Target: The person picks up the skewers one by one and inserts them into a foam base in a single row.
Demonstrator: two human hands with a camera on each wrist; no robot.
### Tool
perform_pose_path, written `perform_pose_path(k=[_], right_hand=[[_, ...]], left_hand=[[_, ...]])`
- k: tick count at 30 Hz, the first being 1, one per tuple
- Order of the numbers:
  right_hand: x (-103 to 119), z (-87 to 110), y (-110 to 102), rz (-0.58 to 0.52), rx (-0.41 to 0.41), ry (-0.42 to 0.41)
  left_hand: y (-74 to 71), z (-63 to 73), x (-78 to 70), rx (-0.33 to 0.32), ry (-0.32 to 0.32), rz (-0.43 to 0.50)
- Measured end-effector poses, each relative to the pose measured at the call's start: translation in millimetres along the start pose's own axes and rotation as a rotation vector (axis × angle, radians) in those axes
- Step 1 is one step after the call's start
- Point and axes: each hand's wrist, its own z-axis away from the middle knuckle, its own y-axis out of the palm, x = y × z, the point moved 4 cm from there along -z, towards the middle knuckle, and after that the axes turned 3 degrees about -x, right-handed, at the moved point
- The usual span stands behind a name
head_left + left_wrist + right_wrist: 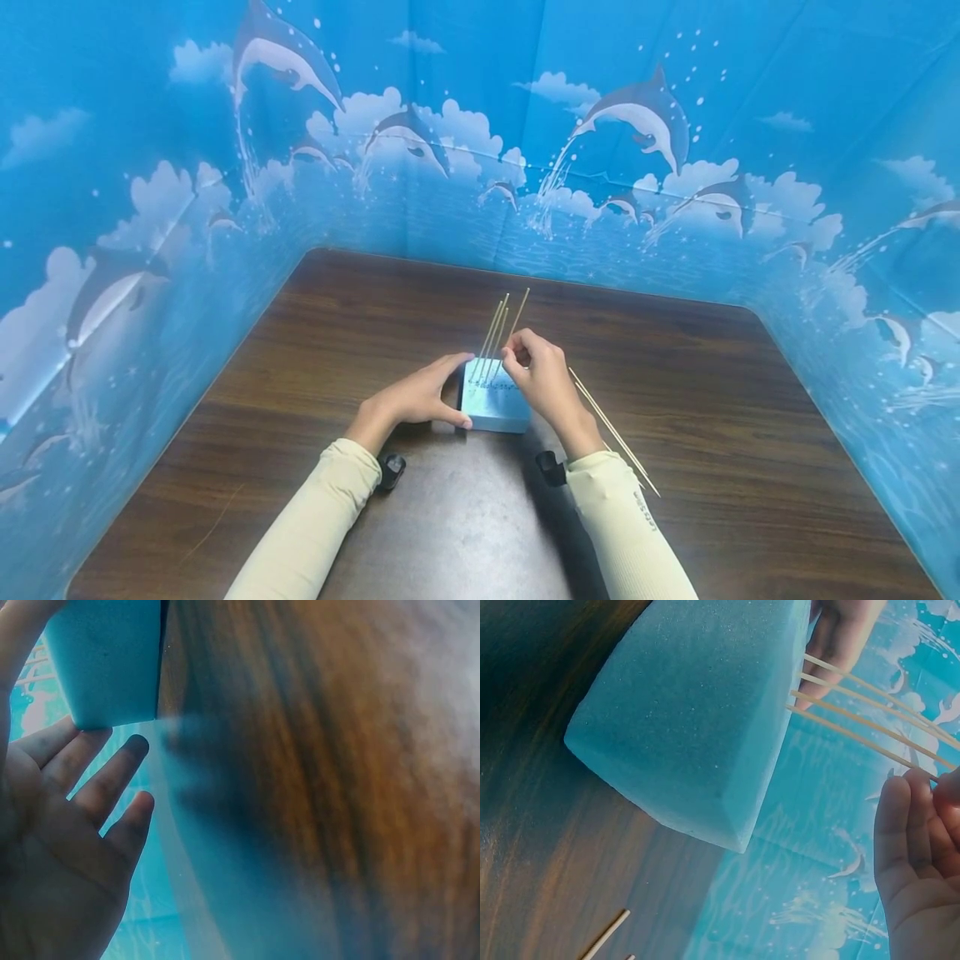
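Note:
A pale blue foam block [495, 419] sits on the table, with several thin wooden skewers [489, 333] standing in its top and leaning slightly right. My left hand [408, 398] grips the block's left side, thumb at the front corner and fingers at the back. In the left wrist view, fingertips touch the block [109, 667] while the other fingers spread free. Thumb and fingers of my right hand [549, 379] pinch another skewer [519, 312] over the block's right part. The right wrist view shows this skewer [855, 740] reaching the block's face; the hand partly hides its upper length.
Loose skewers [614, 432] lie on the brown wooden table [720, 400], right of the block and partly beneath the right forearm. A blue dolphin-print curtain [465, 208] encloses the table's back and sides. Black wrist cameras [392, 472] sit on both wrists.

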Motion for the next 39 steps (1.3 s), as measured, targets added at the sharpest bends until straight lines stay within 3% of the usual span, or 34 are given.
perform_pose_path(k=[7, 14, 23, 28, 33, 39], right_hand=[[1, -1.8, 1, 0.007, 0.042, -0.017], [0, -1.0, -1, 0.01, 0.011, -0.027], [-9, 11.2, 20, 0.044, 0.075, 0.027], [-19, 14.1, 9, 0.024, 0.055, 0.092], [-54, 23.4, -17, 0.108, 0.047, 0.238], [-99, 44.3, -52, 0.308, 0.177, 0.441]], left_hand=[[0.0, -0.3, 0.1, -0.008, 0.005, 0.006], [1.4, -0.7, -0.3, -0.011, -0.001, -0.003], [1.3, 0.9, 1.1, -0.006, -0.002, 0.014], [2.0, -3.7, 3.4, -0.017, -0.001, -0.002], [2.8, -3.7, 3.1, 0.007, -0.004, -0.006], [2.1, -1.3, 2.7, 0.01, -0.002, 0.001]])
